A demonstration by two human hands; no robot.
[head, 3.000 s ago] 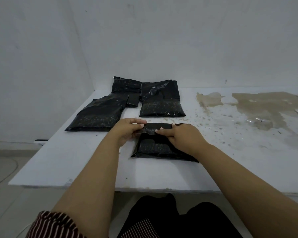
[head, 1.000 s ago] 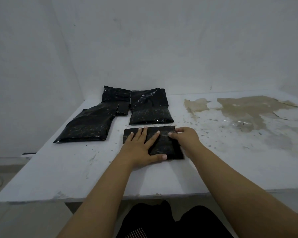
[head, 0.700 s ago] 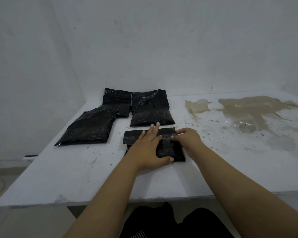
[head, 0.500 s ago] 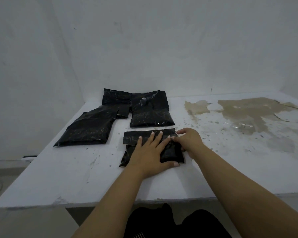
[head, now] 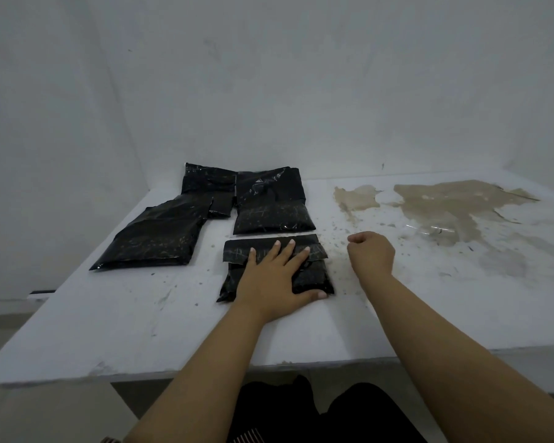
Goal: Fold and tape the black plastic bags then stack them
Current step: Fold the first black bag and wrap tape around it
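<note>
A folded black plastic bag (head: 314, 276) lies near the front of the white table (head: 141, 327), its top flap turned down. My left hand (head: 277, 279) presses flat on it with straight, spread fingers. My right hand (head: 370, 254) hovers to the right of the bag with fingers curled and nothing in it. Behind lie three more black bags: one (head: 272, 203) directly beyond, one (head: 155, 238) to the left, one (head: 207, 182) at the back.
A brown patch (head: 445, 206) where the paint has worn off covers the table's right half, with small flecks around it. White walls close in the back and the left. The table's front edge (head: 205, 375) runs just above my lap.
My right hand let go of the bag's right edge and moved away to the right, fingers curling. My left hand stayed flat on the bag.
</note>
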